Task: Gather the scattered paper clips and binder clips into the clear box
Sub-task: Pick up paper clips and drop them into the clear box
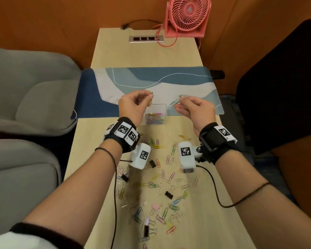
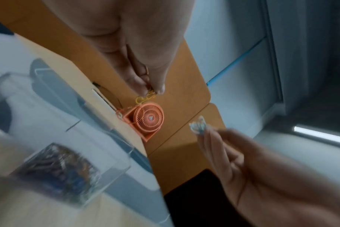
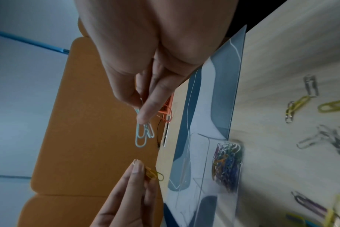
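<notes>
The clear box (image 1: 155, 114) stands at the near edge of the desk mat, holding a pile of coloured paper clips (image 1: 155, 119). My left hand (image 1: 133, 105) hovers above the box's left side and pinches yellow paper clips (image 1: 151, 99) that dangle over it. My right hand (image 1: 190, 106) is above the box's right side, pinching pale blue paper clips (image 3: 143, 135). The yellow clips (image 2: 145, 96) also show at my fingertips in the left wrist view. Many loose paper clips (image 1: 162, 191) and black binder clips (image 1: 168, 194) lie scattered on the table nearer me.
A blue and white desk mat (image 1: 151, 83) crosses the wooden table (image 1: 201, 221). A pink fan (image 1: 187, 17) and a socket strip (image 1: 146, 39) sit at the far end. Grey seats (image 1: 31, 97) flank the left, a black chair (image 1: 280, 83) the right.
</notes>
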Action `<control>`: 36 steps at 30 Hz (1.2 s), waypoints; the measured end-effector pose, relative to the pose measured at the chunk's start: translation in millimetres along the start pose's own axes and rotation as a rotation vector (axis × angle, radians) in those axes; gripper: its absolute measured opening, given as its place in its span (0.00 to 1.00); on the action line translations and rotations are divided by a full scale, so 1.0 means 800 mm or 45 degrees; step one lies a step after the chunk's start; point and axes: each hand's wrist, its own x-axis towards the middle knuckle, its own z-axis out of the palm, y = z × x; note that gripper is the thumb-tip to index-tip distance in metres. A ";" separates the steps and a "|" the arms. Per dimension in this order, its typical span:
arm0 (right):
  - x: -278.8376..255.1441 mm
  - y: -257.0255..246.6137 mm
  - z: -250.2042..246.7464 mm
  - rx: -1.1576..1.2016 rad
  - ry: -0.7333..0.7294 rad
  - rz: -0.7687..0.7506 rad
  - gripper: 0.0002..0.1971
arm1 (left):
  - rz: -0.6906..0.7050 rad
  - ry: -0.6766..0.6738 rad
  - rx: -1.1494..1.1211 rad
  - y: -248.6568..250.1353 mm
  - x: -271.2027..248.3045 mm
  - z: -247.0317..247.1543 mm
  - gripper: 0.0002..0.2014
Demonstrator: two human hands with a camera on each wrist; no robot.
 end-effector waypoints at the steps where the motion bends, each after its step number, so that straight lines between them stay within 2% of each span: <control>1: 0.010 0.003 0.003 -0.022 0.024 -0.017 0.11 | 0.003 -0.006 0.012 -0.009 0.003 0.007 0.03; 8: 0.054 0.025 0.012 -0.172 0.047 -0.055 0.08 | 0.028 -0.037 0.197 -0.062 0.006 0.028 0.04; 16: 0.073 0.060 0.015 -0.441 0.018 -0.139 0.03 | 0.190 -0.185 0.566 -0.073 0.005 0.033 0.07; 20: 0.080 0.069 0.024 -0.723 -0.057 -0.317 0.03 | 0.347 -0.163 0.730 -0.069 0.003 0.025 0.06; 27: 0.082 0.065 0.049 -1.445 -0.250 -0.685 0.06 | 0.328 -0.098 0.734 -0.078 -0.009 -0.003 0.08; 31: 0.092 0.071 0.061 -1.801 -0.380 -0.593 0.12 | 0.321 -0.130 0.710 -0.077 -0.035 -0.015 0.09; 33: 0.091 0.068 0.064 -1.872 -0.407 -0.555 0.15 | 0.321 -0.188 0.705 -0.075 -0.053 -0.020 0.09; 36: 0.068 0.049 0.063 -1.896 -0.452 -0.601 0.14 | 0.329 -0.287 0.682 -0.067 -0.087 -0.033 0.10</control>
